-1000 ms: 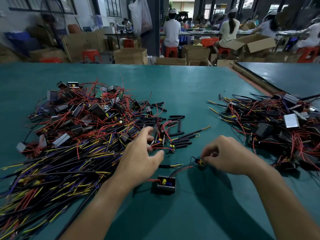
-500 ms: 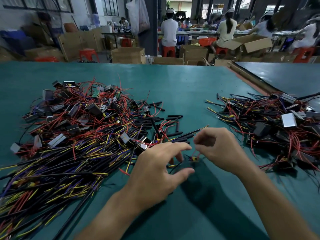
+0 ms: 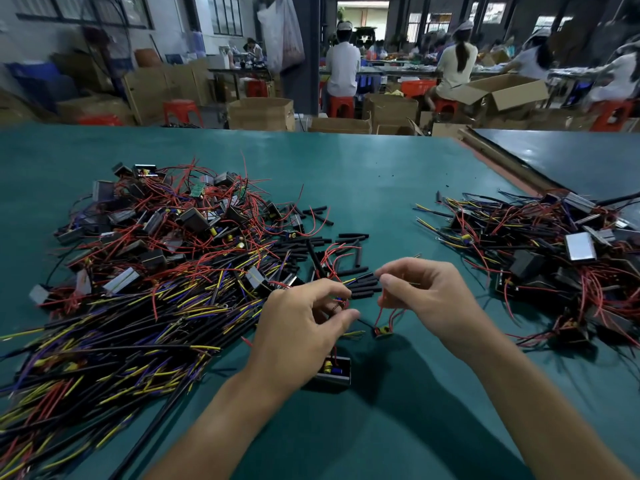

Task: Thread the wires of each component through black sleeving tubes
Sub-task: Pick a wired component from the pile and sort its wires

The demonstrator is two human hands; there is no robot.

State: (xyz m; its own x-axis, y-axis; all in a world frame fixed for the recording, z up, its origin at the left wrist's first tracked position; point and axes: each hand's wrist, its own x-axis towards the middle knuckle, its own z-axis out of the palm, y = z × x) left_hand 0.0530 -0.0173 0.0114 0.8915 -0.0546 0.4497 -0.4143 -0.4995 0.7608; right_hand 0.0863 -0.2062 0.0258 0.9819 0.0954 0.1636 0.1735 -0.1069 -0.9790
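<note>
Both hands work over the green table (image 3: 381, 188), just in front of several short black sleeving tubes (image 3: 363, 289). My right hand (image 3: 426, 299) pinches thin red wires (image 3: 382, 311) that hang down to a small yellow-and-red part (image 3: 382, 330) on the table. My left hand (image 3: 304, 323) has its thumb and fingers closed together on the wires near a black tube end (image 3: 341, 303). A black box component (image 3: 334, 370) with a yellow and a blue part inside lies under my left wrist.
A big heap of components with red, yellow and purple wires (image 3: 149, 271) fills the left of the table. A second heap (image 3: 554, 258) lies at the right. Long sleeved wire bundles (image 3: 86, 368) spread at the near left. Seated workers and cardboard boxes are beyond the far edge.
My left hand moved right from the tube pile toward my right hand and now pinches the wires. My right hand lifted the wires, leaving the small part hanging lower.
</note>
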